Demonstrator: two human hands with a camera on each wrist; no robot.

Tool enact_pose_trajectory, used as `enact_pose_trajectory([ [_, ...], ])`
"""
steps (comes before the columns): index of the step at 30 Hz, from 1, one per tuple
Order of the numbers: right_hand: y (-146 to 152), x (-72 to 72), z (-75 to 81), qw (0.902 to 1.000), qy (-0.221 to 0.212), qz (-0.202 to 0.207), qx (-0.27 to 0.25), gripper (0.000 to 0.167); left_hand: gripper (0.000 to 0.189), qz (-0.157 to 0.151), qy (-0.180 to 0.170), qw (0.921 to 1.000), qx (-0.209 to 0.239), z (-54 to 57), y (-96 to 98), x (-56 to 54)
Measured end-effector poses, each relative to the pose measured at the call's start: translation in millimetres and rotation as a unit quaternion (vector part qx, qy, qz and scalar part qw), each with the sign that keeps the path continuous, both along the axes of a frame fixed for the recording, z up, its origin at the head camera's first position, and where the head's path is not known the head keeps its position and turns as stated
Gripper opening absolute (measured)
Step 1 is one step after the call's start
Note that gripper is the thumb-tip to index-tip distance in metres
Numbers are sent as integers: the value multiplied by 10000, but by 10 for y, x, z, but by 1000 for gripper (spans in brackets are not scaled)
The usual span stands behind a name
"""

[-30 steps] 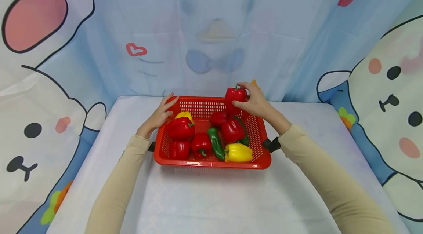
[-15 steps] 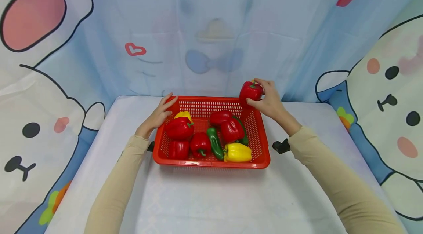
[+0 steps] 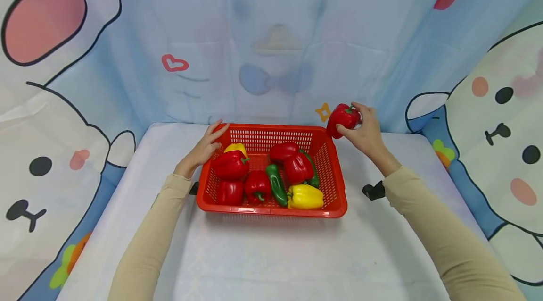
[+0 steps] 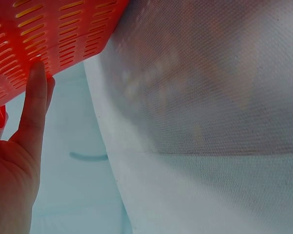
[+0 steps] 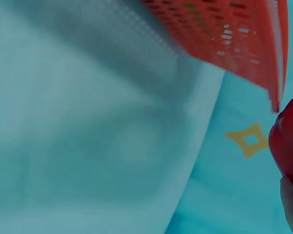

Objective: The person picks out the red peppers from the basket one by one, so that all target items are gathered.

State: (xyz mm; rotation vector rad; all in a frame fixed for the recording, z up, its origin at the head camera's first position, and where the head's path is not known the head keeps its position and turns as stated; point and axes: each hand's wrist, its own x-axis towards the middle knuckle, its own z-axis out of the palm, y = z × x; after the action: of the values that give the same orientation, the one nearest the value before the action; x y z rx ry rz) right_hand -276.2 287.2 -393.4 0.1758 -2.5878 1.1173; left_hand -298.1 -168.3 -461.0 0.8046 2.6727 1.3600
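Note:
At the rear left corner of a red plastic basket [image 3: 271, 212], my left hand [image 3: 203, 149] holds the rim, its thumb over the edge. The left wrist view shows straight fingers [image 4: 36, 87] against the outer wall. My right hand [image 3: 366, 133] grips a red bell pepper [image 3: 341, 117] with a green stem, raised by the rear right corner; only part of this pepper shows in the right wrist view. Inside the basket lie several red bell peppers [image 3: 231, 165], two yellow bell peppers [image 3: 305, 196] and a long green pepper [image 3: 276, 185]. Another green piece [image 3: 315, 176] is partly hidden under red ones.
The basket stands on a table with a white cloth [image 3: 271, 258]. Behind it hangs a blue curtain [image 3: 271, 22] with cartoon prints, close to the table's rear edge. Black straps [image 3: 373, 191] show at the wrists.
The right hand has carried the red bell pepper rightward from above the basket's rear right part to past its corner. The left hand and the basket have stayed in place.

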Motion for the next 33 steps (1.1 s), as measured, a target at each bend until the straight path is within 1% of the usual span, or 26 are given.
enact_pose_trajectory([
  [7,141,20,-170,9993,81,-217,283,75,66,11,-91,9999,51,10,-14,7],
  [11,211,31,-277,9985,-24,-396,385,74,66,15,-102,9999,62,12,-13,10],
  [13,262,39,-328,9977,-141,-509,436,74,66,14,-83,10000,41,16,-6,15],
  [16,356,59,-404,9953,-436,-717,488,75,65,12,-78,10000,26,18,4,17],
  [23,581,125,-577,9856,-1107,-1195,454,81,65,-61,6,10000,72,20,4,12],
  [27,674,137,-659,9802,-1328,-1408,408,83,66,-61,34,10000,58,19,1,11],
  [33,757,140,-737,9730,-1552,-1674,352,90,65,-14,-17,9999,128,22,5,18],
])
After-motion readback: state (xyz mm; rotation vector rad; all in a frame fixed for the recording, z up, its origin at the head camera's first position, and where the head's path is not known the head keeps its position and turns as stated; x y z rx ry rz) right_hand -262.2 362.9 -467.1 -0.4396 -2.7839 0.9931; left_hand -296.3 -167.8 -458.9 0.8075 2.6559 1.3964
